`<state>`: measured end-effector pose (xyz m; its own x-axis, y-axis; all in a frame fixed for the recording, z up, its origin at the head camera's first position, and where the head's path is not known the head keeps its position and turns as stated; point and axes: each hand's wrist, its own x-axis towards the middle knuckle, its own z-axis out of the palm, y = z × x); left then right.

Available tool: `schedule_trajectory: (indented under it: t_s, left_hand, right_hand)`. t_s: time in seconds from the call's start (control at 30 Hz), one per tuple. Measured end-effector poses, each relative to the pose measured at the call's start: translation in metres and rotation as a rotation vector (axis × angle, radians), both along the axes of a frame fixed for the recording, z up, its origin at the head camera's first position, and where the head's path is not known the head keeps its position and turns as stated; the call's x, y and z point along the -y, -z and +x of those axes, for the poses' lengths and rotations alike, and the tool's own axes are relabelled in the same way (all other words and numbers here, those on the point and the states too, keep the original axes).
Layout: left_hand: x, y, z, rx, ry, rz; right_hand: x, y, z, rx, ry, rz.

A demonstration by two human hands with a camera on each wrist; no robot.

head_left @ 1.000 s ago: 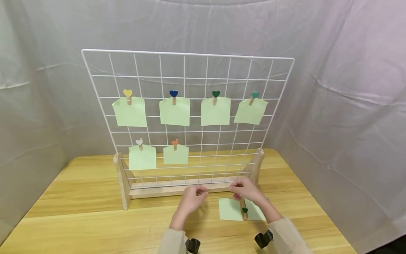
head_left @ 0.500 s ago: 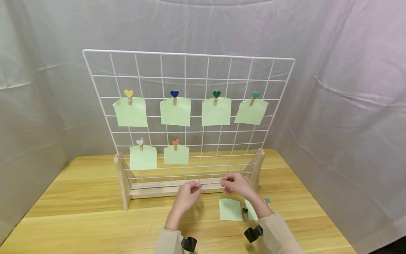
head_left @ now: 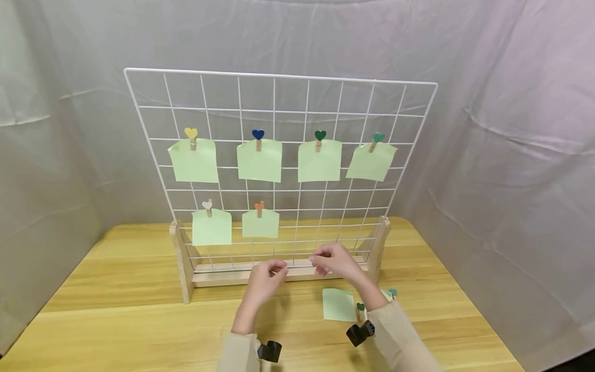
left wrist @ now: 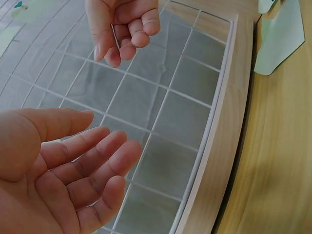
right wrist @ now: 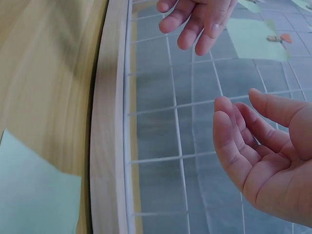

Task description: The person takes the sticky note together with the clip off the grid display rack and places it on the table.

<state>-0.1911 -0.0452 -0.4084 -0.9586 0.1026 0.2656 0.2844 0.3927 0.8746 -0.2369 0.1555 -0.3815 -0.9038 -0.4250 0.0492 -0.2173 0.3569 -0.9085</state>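
Observation:
My left hand is held before the bottom bar of a white wire grid. Its fingers are loosely bent in the left wrist view, with nothing between them. To its right my right hand faces it across a gap. In the right wrist view that right hand shows relaxed, curved fingers and no object in the grasp. Nearest on the grid is a small green note under an orange heart clothespin. Beside it hangs another green note with a white heart clothespin.
Several green notes, such as one under a dark green heart clothespin, hang higher up. A wooden stand bears the grid. On the table lie a loose note and a green heart clothespin; my right forearm partly covers another note.
Both hands have drifted left and a little toward the grid. My right forearm now covers most of the second loose note, and a teal heart clothespin has come into sight beside it.

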Motion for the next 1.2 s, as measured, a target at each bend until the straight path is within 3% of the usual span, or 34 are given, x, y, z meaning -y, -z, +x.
schedule_trajectory:
  t_s: [0.17, 0.53, 0.9, 1.07, 1.2]
  left_hand:
    - [0.004, -0.005, 0.001, 0.003, -0.037, -0.002]
    - [0.013, -0.009, 0.001, 0.031, -0.045, 0.053]
    - [0.019, -0.022, -0.004, -0.014, -0.086, 0.021]
    - [0.022, -0.027, -0.006, -0.035, -0.109, 0.009]
    - [0.024, -0.031, -0.007, -0.035, -0.116, 0.009]
  right_hand:
    - [0.008, -0.007, 0.000, 0.002, -0.021, -0.027]
    - [0.022, -0.019, 0.001, -0.019, -0.021, -0.052]
    - [0.036, -0.034, -0.003, -0.063, -0.051, -0.069]
    - [0.045, -0.051, 0.004, -0.061, -0.060, -0.075]
    - [0.050, -0.048, -0.003, -0.095, -0.051, -0.075]
